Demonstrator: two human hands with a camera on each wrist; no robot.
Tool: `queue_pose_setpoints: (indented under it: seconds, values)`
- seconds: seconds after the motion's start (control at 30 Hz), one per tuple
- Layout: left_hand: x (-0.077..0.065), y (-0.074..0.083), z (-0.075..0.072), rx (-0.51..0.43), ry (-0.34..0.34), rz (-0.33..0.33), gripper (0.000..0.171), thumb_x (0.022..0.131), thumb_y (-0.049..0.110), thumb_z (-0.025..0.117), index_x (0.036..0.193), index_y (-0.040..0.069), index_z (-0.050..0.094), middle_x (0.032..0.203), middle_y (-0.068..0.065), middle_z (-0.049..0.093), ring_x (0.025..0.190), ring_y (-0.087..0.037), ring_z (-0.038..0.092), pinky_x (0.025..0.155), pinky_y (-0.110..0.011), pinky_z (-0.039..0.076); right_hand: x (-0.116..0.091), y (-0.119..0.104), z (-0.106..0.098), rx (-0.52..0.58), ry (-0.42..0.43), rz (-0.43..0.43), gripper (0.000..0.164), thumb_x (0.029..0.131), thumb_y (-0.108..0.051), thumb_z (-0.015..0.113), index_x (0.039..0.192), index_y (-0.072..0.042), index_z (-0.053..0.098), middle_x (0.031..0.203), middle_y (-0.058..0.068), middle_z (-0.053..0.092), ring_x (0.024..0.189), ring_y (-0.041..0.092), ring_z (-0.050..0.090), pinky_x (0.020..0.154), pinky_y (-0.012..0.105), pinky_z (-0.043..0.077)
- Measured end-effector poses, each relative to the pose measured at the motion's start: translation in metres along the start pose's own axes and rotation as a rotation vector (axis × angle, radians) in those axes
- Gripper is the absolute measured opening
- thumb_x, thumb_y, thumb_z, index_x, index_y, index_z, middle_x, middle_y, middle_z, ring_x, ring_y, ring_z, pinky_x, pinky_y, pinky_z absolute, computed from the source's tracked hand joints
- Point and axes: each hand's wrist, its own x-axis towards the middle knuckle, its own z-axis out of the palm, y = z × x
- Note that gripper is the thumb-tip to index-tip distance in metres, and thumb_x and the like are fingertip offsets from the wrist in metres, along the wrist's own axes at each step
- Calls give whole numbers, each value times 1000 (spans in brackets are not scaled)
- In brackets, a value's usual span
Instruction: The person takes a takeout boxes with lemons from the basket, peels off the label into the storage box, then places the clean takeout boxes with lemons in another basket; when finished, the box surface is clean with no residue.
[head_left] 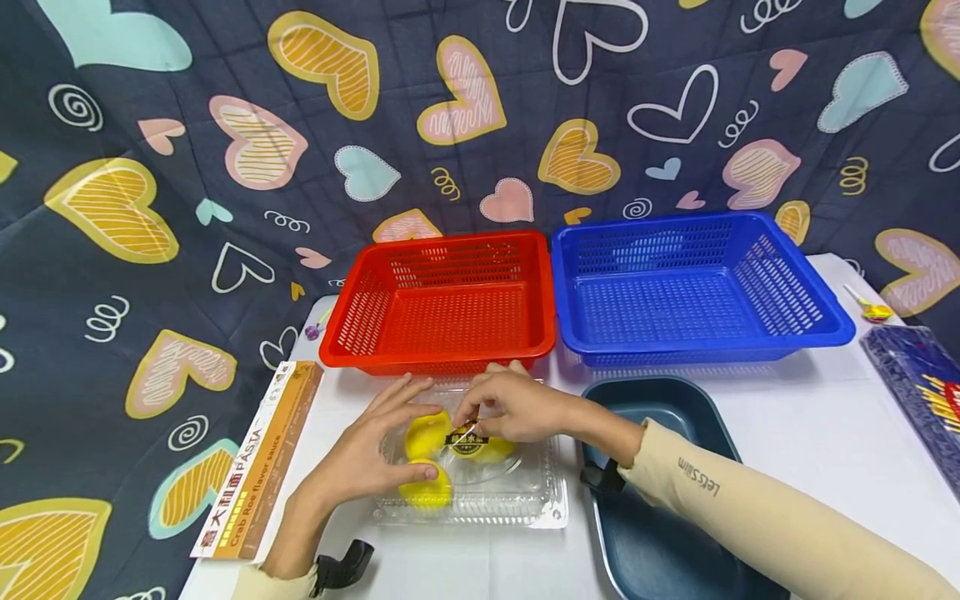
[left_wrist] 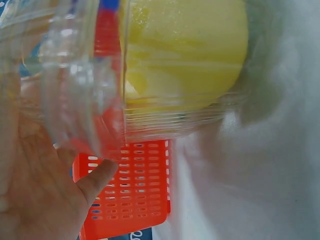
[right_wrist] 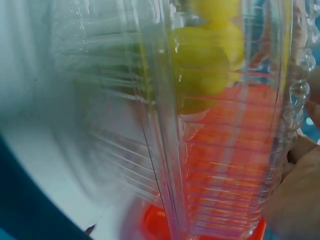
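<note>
A clear plastic clamshell box (head_left: 525, 492) lies closed on the white table, with several yellow lemons (head_left: 426, 487) inside. A black and gold label (head_left: 467, 442) sits on its lid. My left hand (head_left: 375, 454) rests on the left part of the lid, thumb and fingers spread. My right hand (head_left: 513, 407) bends over the lid, and its thumb and index finger pinch at the label's upper edge. Through the box's ribbed wall, a lemon (left_wrist: 185, 50) fills much of the left wrist view. Lemons (right_wrist: 200, 70) also show through the side in the right wrist view.
A red basket (head_left: 442, 358) and a blue basket (head_left: 705, 343) stand side by side behind the box. Under my right forearm is a dark teal tray (head_left: 637, 533). A pasta box (head_left: 258, 467) lies at left; lollipops and a dark blue packet (head_left: 915, 383) lie near the edges.
</note>
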Motion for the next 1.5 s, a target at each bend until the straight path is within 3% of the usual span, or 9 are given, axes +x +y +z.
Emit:
queue_pose_setpoints:
  seconds: [0.23,0.47,0.77,0.93,1.13,1.5]
  values:
    - [1,2,0,3,-1,3,70,73,44,90,136,30,64,164,12,36,159,-28,17,116,-73,26,0,0,0,55,13,2,20,89,-6,73,95,-24,79,93,-15,74,95,12,56,89,37,27]
    - [-1,2,0,-5,2,-21,69,72,43,91,135,35,64,163,16,36,160,-24,16,117,-71,26,-2,-5,0,79,26,4,18,93,-9,70,99,-23,79,90,-15,73,94,7,58,92,40,28]
    - [-1,3,0,-19,8,-8,69,72,46,90,134,34,65,163,13,38,159,-30,18,116,-73,26,-10,-8,-2,116,62,-29,19,93,-7,70,102,-21,79,88,-12,71,89,4,57,94,39,33]
    - [0,2,1,-25,11,-4,69,71,46,91,134,34,65,163,12,38,159,-30,18,116,-73,25,-16,-7,-5,159,70,-63,21,94,-5,67,108,-18,77,97,-10,73,93,5,59,97,39,42]
    - [0,2,1,-22,6,-3,70,72,48,90,135,29,66,164,6,38,159,-28,17,116,-74,24,-31,-2,-18,248,88,-65,22,96,-4,65,114,-12,74,110,-2,74,97,9,64,90,33,56]
    - [1,1,1,-32,3,-18,71,71,41,92,136,31,65,164,12,37,159,-29,16,118,-72,23,-75,14,-48,245,177,72,32,94,-13,73,125,-18,71,110,-4,72,88,16,59,77,26,52]
